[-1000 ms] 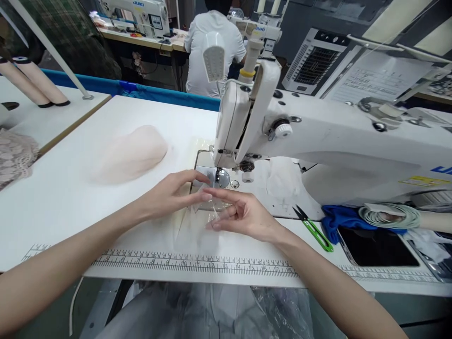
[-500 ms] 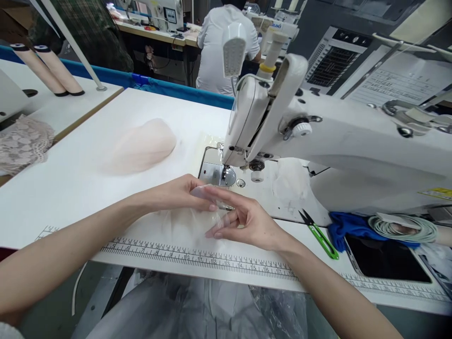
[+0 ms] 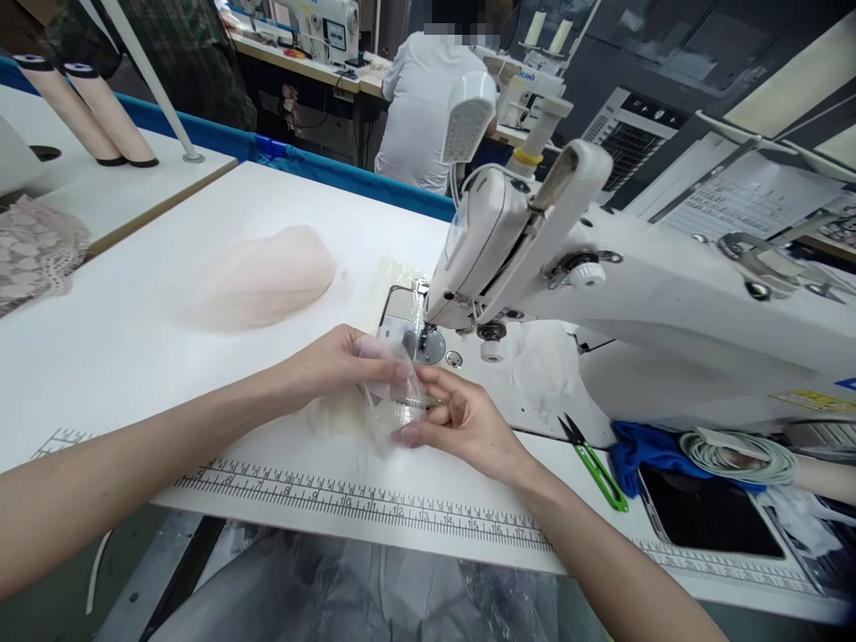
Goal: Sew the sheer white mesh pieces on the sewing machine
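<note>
Between my hands is a piece of sheer, whitish fabric (image 3: 394, 410), thin enough to see through. My left hand (image 3: 341, 366) pinches its upper left part, thumb over the cloth. At the right edge of the piece, my right hand (image 3: 461, 415) has thumb and fingers closed on it. Both hands are just in front of the needle plate (image 3: 401, 332) of a white sewing machine (image 3: 528, 241). To the left on the table lies a pale pink sheer fabric piece (image 3: 274, 276). Another whitish piece (image 3: 547, 357) rests under the machine arm.
Green-handled thread snips (image 3: 598, 473), a blue cloth (image 3: 625, 455), a coil of pale cord (image 3: 736, 459) and a phone (image 3: 709, 513) lie at the right. A printed ruler (image 3: 321, 495) runs along the front edge. Lace (image 3: 40, 250) lies far left. A person in white (image 3: 421, 107) sits beyond.
The sheer fabric is lifted and turned between my hands, showing more of its surface. My right fingers have bent in closer to its edge. The camera view has tilted slightly.
</note>
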Demonstrator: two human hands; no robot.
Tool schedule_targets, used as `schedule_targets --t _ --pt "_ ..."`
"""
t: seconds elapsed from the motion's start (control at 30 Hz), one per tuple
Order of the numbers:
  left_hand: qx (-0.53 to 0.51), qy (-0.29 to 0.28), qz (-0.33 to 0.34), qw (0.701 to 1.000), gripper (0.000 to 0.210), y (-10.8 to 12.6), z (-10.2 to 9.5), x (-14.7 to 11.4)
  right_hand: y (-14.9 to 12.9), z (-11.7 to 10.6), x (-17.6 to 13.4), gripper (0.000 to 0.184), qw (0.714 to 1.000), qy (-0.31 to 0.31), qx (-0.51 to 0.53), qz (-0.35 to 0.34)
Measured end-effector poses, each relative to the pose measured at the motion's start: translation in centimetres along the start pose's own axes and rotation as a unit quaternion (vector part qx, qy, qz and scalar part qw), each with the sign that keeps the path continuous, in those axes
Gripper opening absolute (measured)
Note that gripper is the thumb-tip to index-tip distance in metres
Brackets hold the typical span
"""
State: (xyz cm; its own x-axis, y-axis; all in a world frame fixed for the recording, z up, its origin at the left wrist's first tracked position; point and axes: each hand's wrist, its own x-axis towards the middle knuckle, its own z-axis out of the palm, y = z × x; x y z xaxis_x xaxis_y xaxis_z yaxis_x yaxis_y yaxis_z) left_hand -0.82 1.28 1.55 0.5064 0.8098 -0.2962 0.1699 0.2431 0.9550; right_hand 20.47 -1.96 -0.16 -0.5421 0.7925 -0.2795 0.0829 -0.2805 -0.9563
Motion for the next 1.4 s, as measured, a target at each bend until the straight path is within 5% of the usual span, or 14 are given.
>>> schedule_targets --t 0.07,0.13,0.67,1.4 --pt "0.004 0.007 0.002 1.0 0.024 0.05 -0.08 0.01 0.16 0.03 0.13 0.037 1.0 0.002 0.003 0.029" --pt "0.008 0.022 0.005 1.0 0.024 0.04 -0.13 0.06 0.28 0.13 0.14 0.03 0.999 0.003 0.015 0.047" --pt "-0.036 0.091 -0.033 0.995 0.022 -0.01 0.21 0.12 0.52 0.49 0.19 0.024 0.996 -0.008 0.048 0.073" --pt "-0.039 0.072 -0.015 0.997 0.023 -0.61 0.02 0.39 0.47 0.74 0.2 0.02 0.997 -0.01 0.042 0.065"
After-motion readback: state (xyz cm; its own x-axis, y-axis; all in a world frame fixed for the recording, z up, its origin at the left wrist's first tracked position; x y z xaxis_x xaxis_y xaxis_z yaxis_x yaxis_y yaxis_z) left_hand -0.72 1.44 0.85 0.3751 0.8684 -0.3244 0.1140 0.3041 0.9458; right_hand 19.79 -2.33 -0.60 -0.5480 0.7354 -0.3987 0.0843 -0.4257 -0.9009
